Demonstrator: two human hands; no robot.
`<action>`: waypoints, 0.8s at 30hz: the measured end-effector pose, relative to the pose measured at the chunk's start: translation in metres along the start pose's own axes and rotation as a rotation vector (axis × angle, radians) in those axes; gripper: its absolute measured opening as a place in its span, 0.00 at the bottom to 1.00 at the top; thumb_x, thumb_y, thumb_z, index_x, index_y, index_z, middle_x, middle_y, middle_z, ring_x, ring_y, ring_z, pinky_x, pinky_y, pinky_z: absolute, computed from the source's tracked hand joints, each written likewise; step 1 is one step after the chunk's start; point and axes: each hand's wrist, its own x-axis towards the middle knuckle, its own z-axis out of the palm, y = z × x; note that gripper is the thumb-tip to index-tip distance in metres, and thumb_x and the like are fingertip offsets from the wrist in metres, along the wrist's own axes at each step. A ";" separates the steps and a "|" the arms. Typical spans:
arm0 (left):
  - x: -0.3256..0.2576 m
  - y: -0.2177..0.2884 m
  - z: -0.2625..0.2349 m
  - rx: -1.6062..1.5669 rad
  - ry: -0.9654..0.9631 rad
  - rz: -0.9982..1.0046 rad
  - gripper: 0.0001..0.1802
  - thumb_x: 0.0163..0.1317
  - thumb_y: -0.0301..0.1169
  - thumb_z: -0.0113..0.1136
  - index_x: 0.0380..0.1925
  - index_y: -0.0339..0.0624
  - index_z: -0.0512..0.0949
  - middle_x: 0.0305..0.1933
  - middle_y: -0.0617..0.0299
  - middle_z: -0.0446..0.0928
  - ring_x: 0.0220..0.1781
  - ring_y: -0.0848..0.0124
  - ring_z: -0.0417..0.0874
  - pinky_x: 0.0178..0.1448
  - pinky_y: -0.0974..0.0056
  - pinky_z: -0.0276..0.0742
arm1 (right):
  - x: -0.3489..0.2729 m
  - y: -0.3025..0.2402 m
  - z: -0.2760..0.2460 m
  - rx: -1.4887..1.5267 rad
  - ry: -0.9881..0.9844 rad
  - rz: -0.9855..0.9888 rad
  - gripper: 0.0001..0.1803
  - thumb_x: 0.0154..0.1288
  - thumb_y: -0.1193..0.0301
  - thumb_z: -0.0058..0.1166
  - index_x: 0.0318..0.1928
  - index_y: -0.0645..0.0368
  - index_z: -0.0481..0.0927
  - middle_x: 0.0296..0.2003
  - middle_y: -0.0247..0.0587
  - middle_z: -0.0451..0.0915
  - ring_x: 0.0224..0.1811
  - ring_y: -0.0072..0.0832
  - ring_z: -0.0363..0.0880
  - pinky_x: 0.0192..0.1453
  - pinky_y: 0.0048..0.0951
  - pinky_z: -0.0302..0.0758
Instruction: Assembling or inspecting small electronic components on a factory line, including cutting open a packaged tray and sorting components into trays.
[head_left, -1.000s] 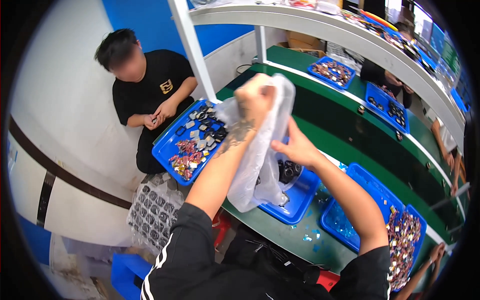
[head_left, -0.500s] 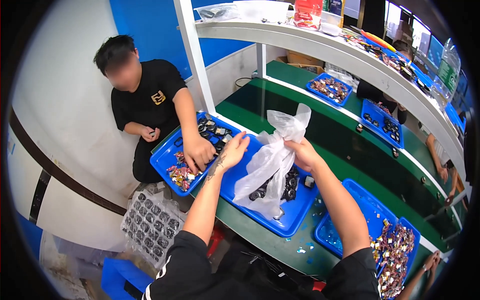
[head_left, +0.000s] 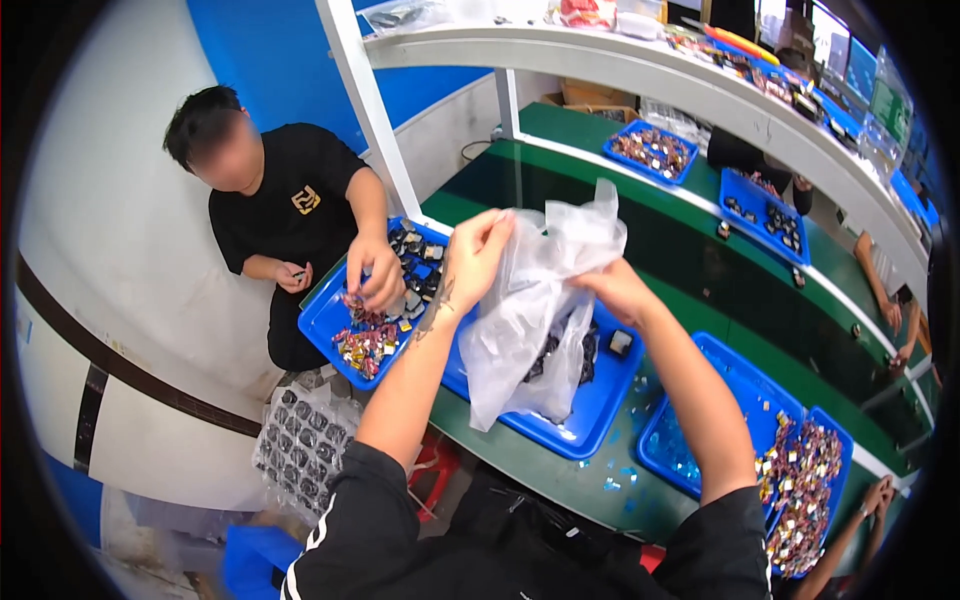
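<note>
Between my hands hangs a translucent white plastic bag [head_left: 530, 300], crumpled and twisted toward its top. The fingers of my left hand [head_left: 476, 262] pinch its upper left edge. My right hand [head_left: 618, 290] grips the bag's right side. Beneath it lies a blue tray [head_left: 575, 440] with round black parts [head_left: 588, 360], partly hidden by the plastic. One small black and silver part [head_left: 620, 343] rests near the tray's right side.
At left, a co-worker's hand [head_left: 376, 275] reaches into another blue tray [head_left: 325, 335] of parts. On the right, blue trays [head_left: 690, 400] hold blue film bits and small wired components [head_left: 805, 480]. A white shelf [head_left: 600, 55] spans above the green conveyor [head_left: 660, 270]. Clear blister trays [head_left: 300, 445] stand low left.
My left hand has come up and right and now pinches the bag's edge, where before it was apart from it. The bag is spread wider. The co-worker's hand has lifted slightly.
</note>
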 end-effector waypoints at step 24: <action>-0.207 0.011 0.062 0.715 -0.175 0.075 0.45 0.52 0.54 0.70 0.67 0.45 0.67 0.74 0.36 0.53 0.76 0.41 0.52 0.74 0.41 0.51 | 0.021 -0.126 0.067 -0.273 0.050 -0.761 0.16 0.68 0.63 0.58 0.51 0.58 0.80 0.44 0.32 0.80 0.48 0.22 0.76 0.57 0.26 0.69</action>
